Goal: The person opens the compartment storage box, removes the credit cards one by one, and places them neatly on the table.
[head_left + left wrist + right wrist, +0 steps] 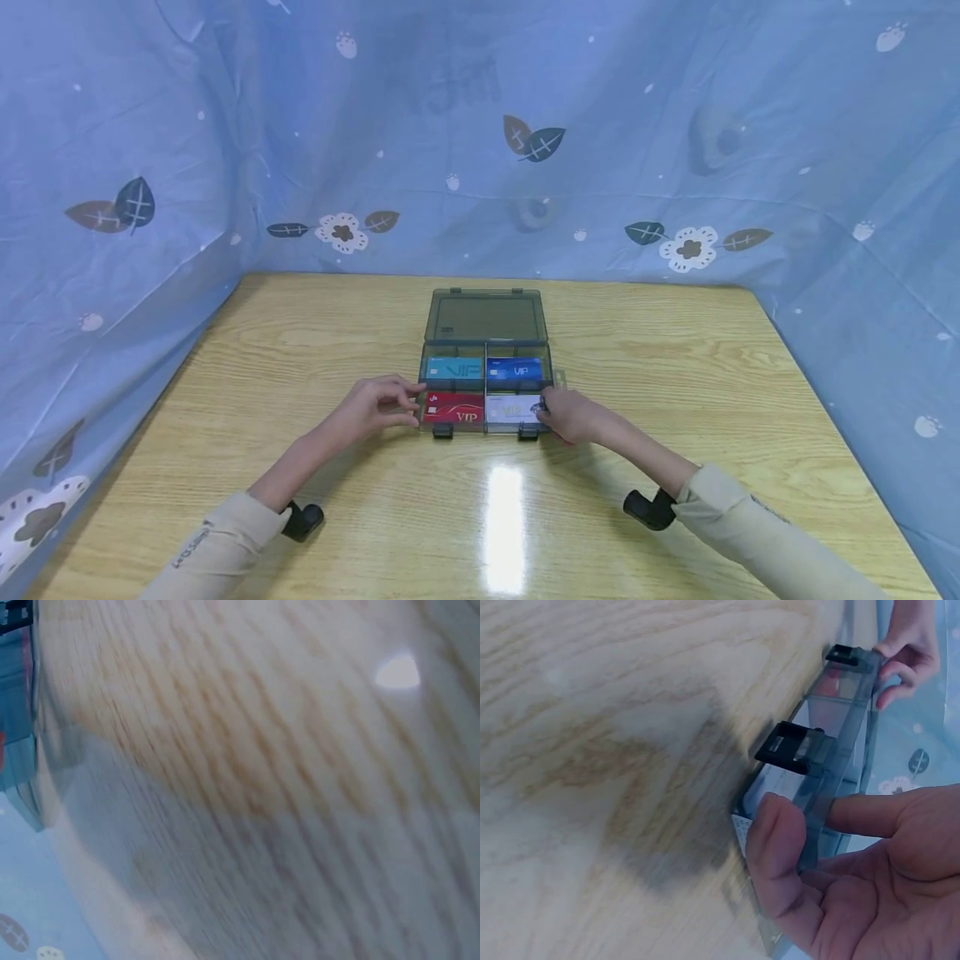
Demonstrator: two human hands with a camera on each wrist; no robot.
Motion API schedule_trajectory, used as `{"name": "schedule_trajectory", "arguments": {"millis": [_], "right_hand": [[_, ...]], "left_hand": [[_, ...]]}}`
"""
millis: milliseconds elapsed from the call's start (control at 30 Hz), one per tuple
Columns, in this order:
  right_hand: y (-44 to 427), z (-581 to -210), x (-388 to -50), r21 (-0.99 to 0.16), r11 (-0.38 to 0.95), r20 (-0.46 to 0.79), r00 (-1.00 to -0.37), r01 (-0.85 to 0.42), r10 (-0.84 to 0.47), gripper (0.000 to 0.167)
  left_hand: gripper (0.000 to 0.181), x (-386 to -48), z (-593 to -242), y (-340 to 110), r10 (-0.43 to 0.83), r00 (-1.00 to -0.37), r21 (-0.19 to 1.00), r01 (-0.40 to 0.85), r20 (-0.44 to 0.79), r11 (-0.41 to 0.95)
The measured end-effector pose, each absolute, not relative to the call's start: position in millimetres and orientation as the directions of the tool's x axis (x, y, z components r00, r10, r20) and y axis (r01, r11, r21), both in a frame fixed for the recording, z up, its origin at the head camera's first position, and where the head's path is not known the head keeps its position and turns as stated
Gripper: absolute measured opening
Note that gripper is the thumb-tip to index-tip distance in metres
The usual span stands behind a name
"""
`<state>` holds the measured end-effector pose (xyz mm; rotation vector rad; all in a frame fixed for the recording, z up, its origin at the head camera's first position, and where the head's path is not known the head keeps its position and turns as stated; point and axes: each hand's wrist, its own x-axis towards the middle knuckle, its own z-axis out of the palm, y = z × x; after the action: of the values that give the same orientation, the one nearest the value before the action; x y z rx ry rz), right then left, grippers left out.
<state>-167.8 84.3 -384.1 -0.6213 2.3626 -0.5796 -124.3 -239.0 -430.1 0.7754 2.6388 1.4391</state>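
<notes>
The head view shows four cards [453, 407] inside the open box [487, 318], the left hand [381, 402] touching its left side with fingers loosely spread. Close up, the right wrist view reveals the right hand [870, 881] pinching the corner beside a black latch [786, 748]. Flowered blue cloth [420, 125] surrounds the shiny wooden table [360, 492].

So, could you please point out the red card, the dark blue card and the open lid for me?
Red card [453, 408]: head view, on the middle of its printed face.
Dark blue card [513, 369]: head view, on the middle of its printed face.
Open lid [486, 318]: head view, on the middle of its panel.
</notes>
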Motion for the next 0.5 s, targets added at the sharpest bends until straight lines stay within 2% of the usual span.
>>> {"name": "schedule_trajectory", "arguments": {"millis": [100, 167, 300, 500], "right_hand": [[83, -381, -169, -0.503, 0.792, -0.451, -0.677, -0.345, -0.582, 0.026], [82, -380, -170, -0.502, 0.787, -0.458, -0.662, -0.358, -0.593, 0.027], [85, -380, -170, -0.55, 0.777, -0.466, -0.66, -0.305, -0.589, 0.018], [93, -389, -163, -0.657, 0.726, -0.406, -0.717, -0.203, -0.567, 0.009]], "left_hand": [[0.011, -125, -432, -240, 0.454, -0.857, 0.792, 0.446, 0.244, 0.418], [0.012, -126, -434, -241, 0.463, -0.839, 0.774, 0.487, 0.286, 0.404], [0.011, -126, -434, -241, 0.46, -0.842, 0.776, 0.481, 0.28, 0.408], [0.011, -126, -432, -240, 0.441, -0.874, 0.804, 0.406, 0.203, 0.434]]}}
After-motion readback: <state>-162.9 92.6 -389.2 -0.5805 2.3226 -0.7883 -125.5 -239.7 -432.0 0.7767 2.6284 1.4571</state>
